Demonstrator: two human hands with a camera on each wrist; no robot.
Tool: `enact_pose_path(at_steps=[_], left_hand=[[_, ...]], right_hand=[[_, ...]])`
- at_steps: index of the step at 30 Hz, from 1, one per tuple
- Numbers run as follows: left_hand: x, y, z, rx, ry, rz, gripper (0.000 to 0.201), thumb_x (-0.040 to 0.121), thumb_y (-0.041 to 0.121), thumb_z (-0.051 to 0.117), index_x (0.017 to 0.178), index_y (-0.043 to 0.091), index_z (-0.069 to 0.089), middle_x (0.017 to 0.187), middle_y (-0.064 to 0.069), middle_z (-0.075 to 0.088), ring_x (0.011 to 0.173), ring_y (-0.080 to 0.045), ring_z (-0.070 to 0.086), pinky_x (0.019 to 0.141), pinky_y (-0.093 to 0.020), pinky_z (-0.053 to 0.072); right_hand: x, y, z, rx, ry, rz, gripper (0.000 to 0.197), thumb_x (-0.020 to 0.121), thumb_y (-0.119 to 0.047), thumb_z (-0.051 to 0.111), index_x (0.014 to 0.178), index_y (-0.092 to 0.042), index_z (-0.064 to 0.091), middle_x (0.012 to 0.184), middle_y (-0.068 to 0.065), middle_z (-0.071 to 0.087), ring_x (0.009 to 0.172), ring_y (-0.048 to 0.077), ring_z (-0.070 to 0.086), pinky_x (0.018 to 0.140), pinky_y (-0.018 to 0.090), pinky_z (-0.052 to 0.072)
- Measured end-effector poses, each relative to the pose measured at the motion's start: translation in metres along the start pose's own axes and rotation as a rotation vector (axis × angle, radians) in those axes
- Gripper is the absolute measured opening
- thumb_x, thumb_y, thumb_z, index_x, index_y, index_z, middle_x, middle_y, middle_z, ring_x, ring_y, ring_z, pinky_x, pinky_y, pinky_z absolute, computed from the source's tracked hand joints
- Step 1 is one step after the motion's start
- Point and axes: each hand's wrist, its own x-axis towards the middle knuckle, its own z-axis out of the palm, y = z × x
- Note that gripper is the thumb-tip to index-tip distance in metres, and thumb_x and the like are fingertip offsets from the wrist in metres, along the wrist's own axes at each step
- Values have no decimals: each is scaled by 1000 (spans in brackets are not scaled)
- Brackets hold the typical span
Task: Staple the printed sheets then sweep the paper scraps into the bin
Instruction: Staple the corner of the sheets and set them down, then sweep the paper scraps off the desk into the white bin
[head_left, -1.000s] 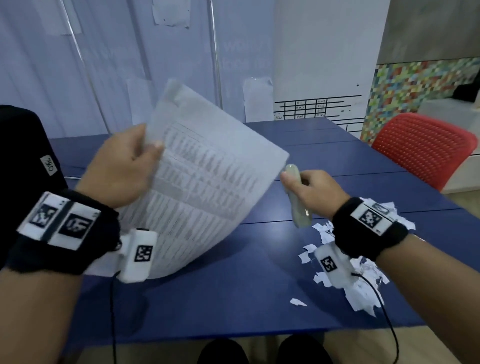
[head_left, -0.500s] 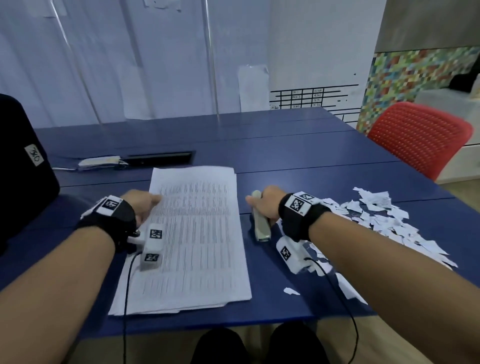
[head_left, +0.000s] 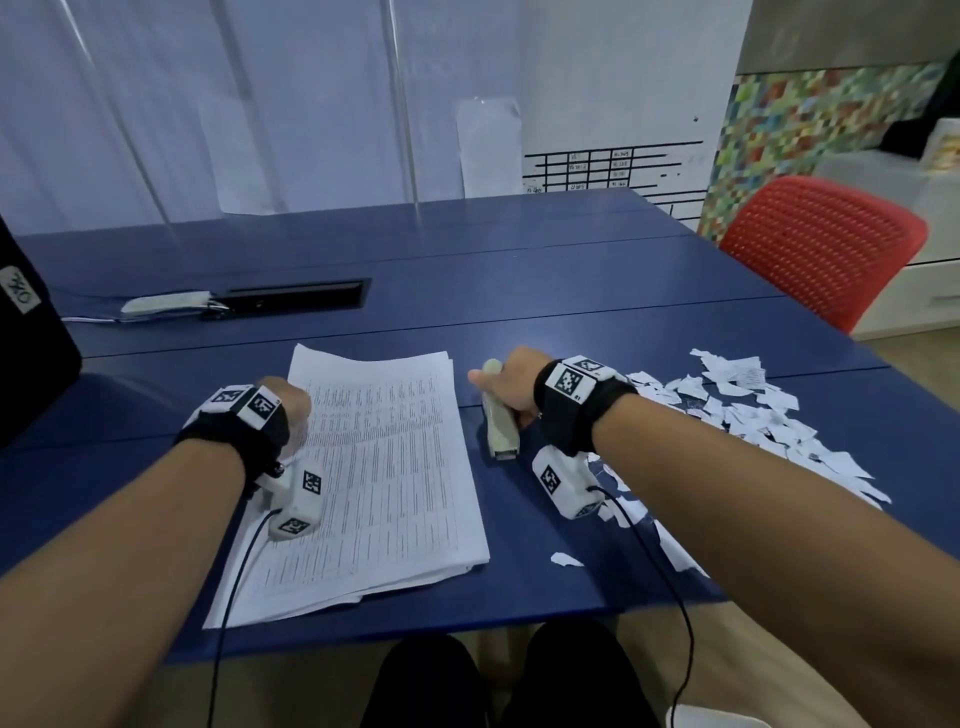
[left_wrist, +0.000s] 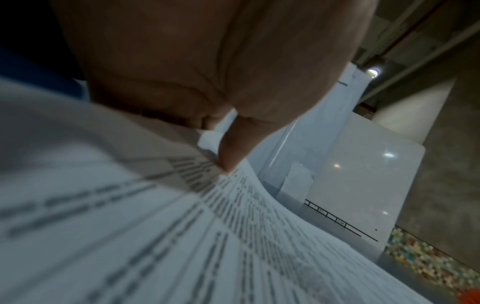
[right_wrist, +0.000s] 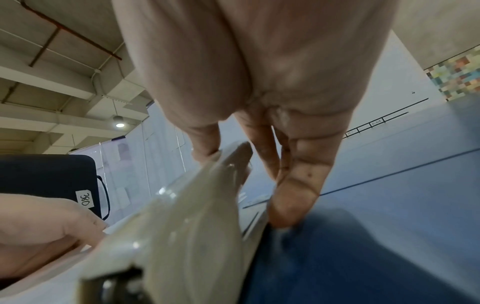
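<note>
Centrally, the right hand (head_left: 511, 382) is gripping the stapler (head_left: 498, 421): its thumb is pressing one side while the fingers (right_wrist: 298, 185) are curling down the other side, their tips touching the blue table (head_left: 519, 291). The stapler is lying on the table, just left of these fingers and just beside the right edge of the printed sheets (head_left: 384, 483). Further left, the left hand (head_left: 293, 410) is resting on the left edge of the sheets; its thumb (left_wrist: 233, 148) is pressing down on the top page, and the other fingers, folded at the paper's edge, cannot be told apart. To the right of the right hand's fingers, paper scraps (head_left: 743, 410) are lying scattered over the table. Beyond them, a red chair (head_left: 826, 244) is standing at the table's far corner.
</note>
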Motion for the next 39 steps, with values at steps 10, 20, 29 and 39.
enact_pose_path(at_steps=[10, 20, 29, 39], left_hand=[[-42, 4, 3, -153, 172, 186, 69, 88, 32, 67, 139, -3, 40, 143, -24, 45, 128, -38, 46, 103, -43, 41], [-198, 72, 68, -588, 207, 913, 28, 86, 20, 63, 113, 14, 62, 107, 0, 68, 92, -7, 65, 77, -20, 53], [-255, 137, 164, -476, 24, 1034, 38, 84, 31, 60, 119, 15, 59, 109, 10, 62, 99, -8, 60, 83, -23, 50], [-266, 149, 187, -417, 46, 988, 37, 87, 23, 62, 124, 16, 58, 118, 8, 61, 111, -2, 54, 89, -5, 39]], right_hand=[[-118, 44, -48, 82, 412, -220, 51, 91, -56, 54, 84, -8, 68, 78, 5, 66, 75, 20, 60, 70, 30, 44], [-263, 263, 86, 223, -200, 494, 48, 94, -42, 60, 63, -5, 53, 59, 19, 58, 59, 32, 63, 57, 35, 49], [-267, 393, 248, 151, -253, 1050, 64, 99, -33, 43, 155, -10, 21, 158, 19, 30, 139, 38, 38, 109, 51, 38], [-275, 455, 303, 154, -271, 1069, 68, 93, -33, 48, 155, -11, 27, 159, 16, 27, 144, 38, 28, 115, 48, 30]])
